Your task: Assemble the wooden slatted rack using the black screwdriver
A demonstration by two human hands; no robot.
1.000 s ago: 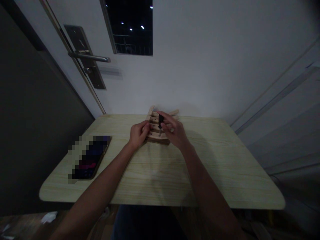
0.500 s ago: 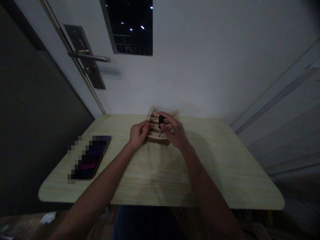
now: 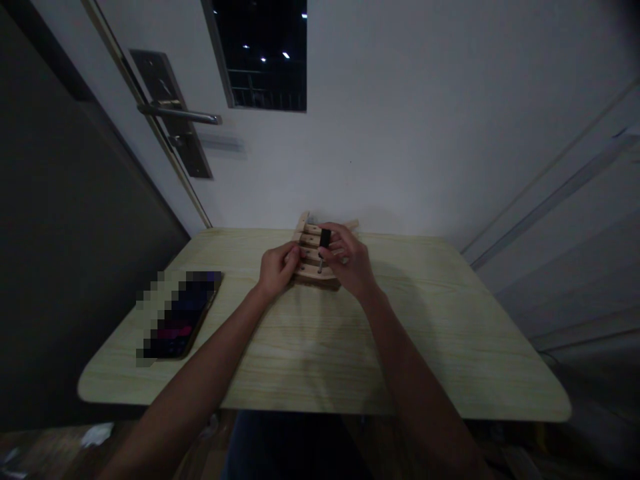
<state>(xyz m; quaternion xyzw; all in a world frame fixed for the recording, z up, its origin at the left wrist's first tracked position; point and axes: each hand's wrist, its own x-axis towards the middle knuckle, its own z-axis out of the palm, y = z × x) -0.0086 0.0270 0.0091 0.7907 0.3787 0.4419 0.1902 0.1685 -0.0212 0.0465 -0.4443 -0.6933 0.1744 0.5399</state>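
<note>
A small slatted wooden piece (image 3: 311, 269) with several cross slats and holes rests on the table in front of me. My left hand (image 3: 279, 268) grips its left side, thumb against the slats. Between the fingers and thumb of my right hand (image 3: 351, 260) is a screwdriver (image 3: 325, 240) with a black handle. Its metal shaft points down, and the tip meets the nearest slat. Whether a screw sits under the tip is too small to tell. My right fingers hide part of the wooden piece's right side.
A phone (image 3: 183, 320), partly pixelated, lies on the left of the pale wood-grain table (image 3: 450, 347). Behind the table stands a white door (image 3: 400, 133) with a metal handle (image 3: 185, 115) and a dark window (image 3: 265, 60).
The screwdriver's handle has tilted slightly to the right, and my right fingers have shifted on it. My left hand and the wooden piece have stayed in place.
</note>
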